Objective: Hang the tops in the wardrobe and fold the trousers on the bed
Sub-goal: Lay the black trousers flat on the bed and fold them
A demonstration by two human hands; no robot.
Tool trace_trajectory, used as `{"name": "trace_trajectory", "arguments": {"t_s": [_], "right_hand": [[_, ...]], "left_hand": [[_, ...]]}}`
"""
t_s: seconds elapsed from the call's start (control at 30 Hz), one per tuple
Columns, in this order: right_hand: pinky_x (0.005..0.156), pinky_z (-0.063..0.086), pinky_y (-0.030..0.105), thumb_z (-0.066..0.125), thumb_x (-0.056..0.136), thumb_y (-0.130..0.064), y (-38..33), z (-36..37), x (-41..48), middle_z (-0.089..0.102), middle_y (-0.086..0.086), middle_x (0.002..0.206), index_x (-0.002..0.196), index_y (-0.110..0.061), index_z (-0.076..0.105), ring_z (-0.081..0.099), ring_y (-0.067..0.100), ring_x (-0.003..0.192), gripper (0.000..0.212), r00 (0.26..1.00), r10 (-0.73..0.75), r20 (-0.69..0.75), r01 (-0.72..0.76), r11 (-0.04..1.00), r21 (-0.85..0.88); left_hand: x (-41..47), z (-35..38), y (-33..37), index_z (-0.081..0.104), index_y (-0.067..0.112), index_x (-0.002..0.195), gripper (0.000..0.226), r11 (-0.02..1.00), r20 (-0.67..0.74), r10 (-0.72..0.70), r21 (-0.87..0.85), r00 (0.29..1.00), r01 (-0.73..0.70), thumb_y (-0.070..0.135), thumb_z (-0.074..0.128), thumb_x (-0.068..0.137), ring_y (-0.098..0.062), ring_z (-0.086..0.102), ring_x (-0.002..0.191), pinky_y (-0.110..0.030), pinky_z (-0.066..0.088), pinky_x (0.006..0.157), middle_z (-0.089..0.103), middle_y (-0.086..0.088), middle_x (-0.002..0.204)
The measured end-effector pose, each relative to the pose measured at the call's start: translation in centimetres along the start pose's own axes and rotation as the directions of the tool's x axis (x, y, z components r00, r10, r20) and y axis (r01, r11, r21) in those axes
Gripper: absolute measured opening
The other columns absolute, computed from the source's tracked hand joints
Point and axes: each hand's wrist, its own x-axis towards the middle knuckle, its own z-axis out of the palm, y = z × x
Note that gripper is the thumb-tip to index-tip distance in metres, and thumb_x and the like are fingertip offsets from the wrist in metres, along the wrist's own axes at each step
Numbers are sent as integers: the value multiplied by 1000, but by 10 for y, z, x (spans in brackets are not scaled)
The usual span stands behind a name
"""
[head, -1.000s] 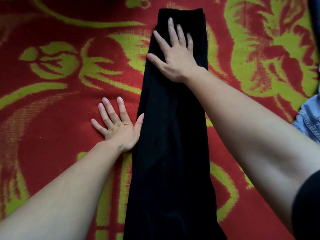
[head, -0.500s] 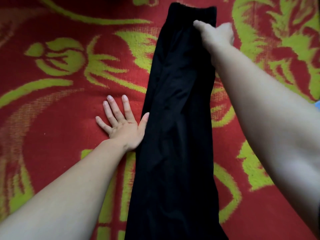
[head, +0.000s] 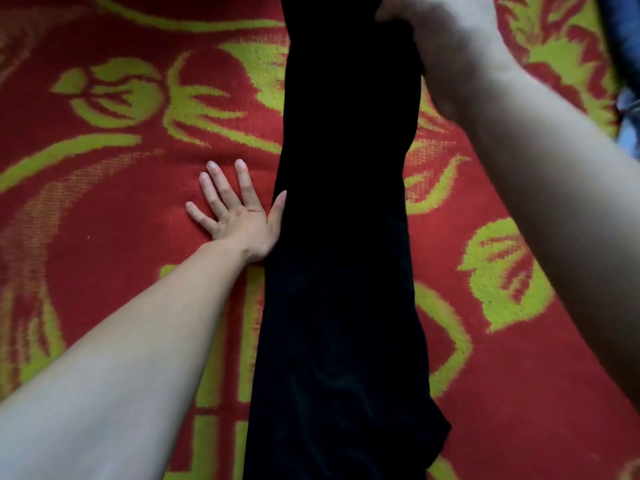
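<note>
Left hand lies flat, fingers spread straight on the red and green blanket, with the thumb touching the left edge of the black trousers. Right hand, blurred, curls its fingers around the trousers' far end. The trousers stretch lengthwise between both arms.

Readable text: none is showing anywhere in this view.
Black trousers: no tag, brand or number is showing on the visible side.
Bed cover: showing only a green woven pattern on red, no lettering.
</note>
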Motion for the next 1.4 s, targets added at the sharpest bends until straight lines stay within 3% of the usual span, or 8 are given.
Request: {"name": "trace_trajectory", "arguments": {"t_s": [0.13,0.23,0.6,0.8,0.97,1.13,1.3,1.4], "right_hand": [[90,50,25,64,65,-6,15,-3,-108,70,-4,101,104,-15,69,66,5,98,40,942,-220,253,301,887,-350],[113,34,34,64,64,-5,61,-17,-187,68,-4,119,113,-17,68,56,15,126,50,830,89,551,385,623,-681],[121,19,40,61,83,-19,86,-6,-228,52,-4,142,139,-25,50,34,18,145,57,857,276,435,320,376,-869],[102,42,46,63,77,-12,54,-9,-272,63,12,110,119,-10,70,58,32,115,42,868,-313,385,493,453,-743],[122,16,44,56,86,-18,69,-30,-315,57,-3,137,141,-25,53,34,25,145,56,747,282,602,549,250,-798],[107,42,45,57,83,-9,73,-37,-335,68,7,123,119,-9,70,58,32,124,39,807,-84,584,570,368,-735],[120,26,45,56,92,-34,83,-41,-364,52,7,147,139,-16,56,37,26,144,51,680,255,687,584,379,-718],[119,26,49,54,97,-32,85,-46,-365,47,14,150,134,-13,61,36,31,144,42,819,64,571,506,389,-770]], "left_hand": [[-1,1,4,-24,31,150,91,1000,-66,-10,-8,998,9,82,10,83,-28,-27,146,-63,-17,110,-31,-13,158],[-4,-5,-2,-8,32,156,79,998,-123,-3,-59,992,-5,62,32,95,-25,-20,149,-61,-10,114,-22,-9,162],[-62,-49,-48,67,13,121,30,847,-192,127,-490,973,-207,23,48,100,-24,50,130,-33,36,110,58,-9,137],[-131,-13,-53,71,14,105,27,814,-300,57,-539,952,-218,25,47,101,-18,60,99,-27,41,80,71,-7,107],[-155,8,-57,65,9,116,33,831,-286,78,-511,955,-221,26,40,105,-25,57,111,-28,37,88,66,-9,117],[-159,10,-48,58,9,126,32,818,-331,72,-520,941,-246,26,42,104,-26,55,117,-33,38,97,63,-10,124],[-173,27,-55,50,4,135,39,873,-292,154,-408,944,-268,26,41,104,-29,47,127,-35,33,106,54,-16,134],[-182,29,-49,43,3,142,46,881,-332,161,-376,929,-288,28,42,104,-31,39,135,-39,28,114,44,-19,144]]}}
